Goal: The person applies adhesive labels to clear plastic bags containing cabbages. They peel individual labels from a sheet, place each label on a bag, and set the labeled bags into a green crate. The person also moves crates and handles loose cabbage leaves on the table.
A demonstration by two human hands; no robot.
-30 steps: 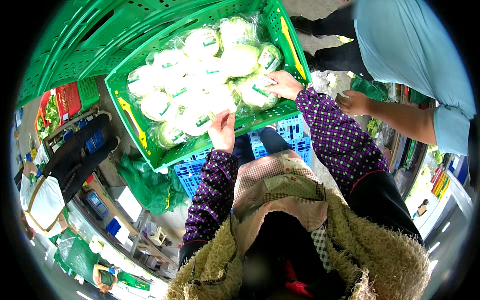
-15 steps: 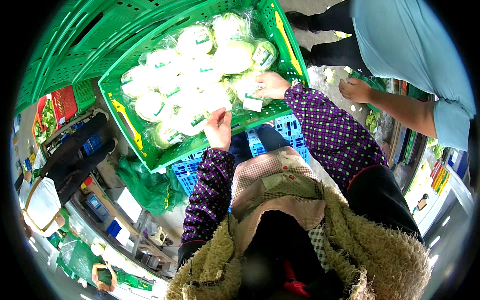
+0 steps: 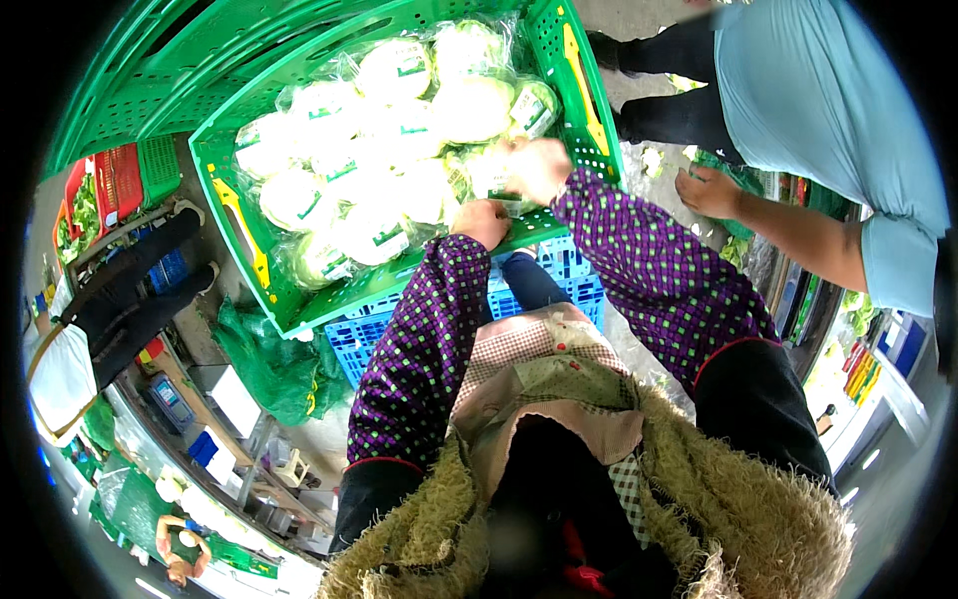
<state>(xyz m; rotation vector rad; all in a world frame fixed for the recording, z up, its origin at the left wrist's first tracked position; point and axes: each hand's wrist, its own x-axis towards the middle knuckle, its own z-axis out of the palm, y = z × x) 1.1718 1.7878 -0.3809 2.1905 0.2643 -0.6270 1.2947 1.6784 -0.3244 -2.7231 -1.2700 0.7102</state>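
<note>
A green crate point(image 3: 399, 285) holds several pale green-white cabbages point(image 3: 294, 198) wrapped in clear plastic film with green-and-white labels. My right hand point(image 3: 541, 170) is at a wrapped cabbage point(image 3: 489, 180) in the near right part of the crate; motion smears its fingers. Just left of it, my left hand point(image 3: 482, 224) is closed with curled fingers by the near rim, low against the same cabbage. What those fingers hold, if anything, is hidden. Bright glare washes out much of the cabbages' surface.
The crate rests on blue crates point(image 3: 349, 339) in front of my legs. More green crates point(image 3: 200, 50) stand behind. A person in a light blue top point(image 3: 828, 130) stands close on the right, one hand low. Green netting point(image 3: 264, 364) lies at left; another person point(image 3: 65, 369) is beyond it.
My left hand has moved right along the near rim, toward my right hand, its fingers now curled in. My right hand stays near the same cabbage, now blurred; the white label there is mostly covered.
</note>
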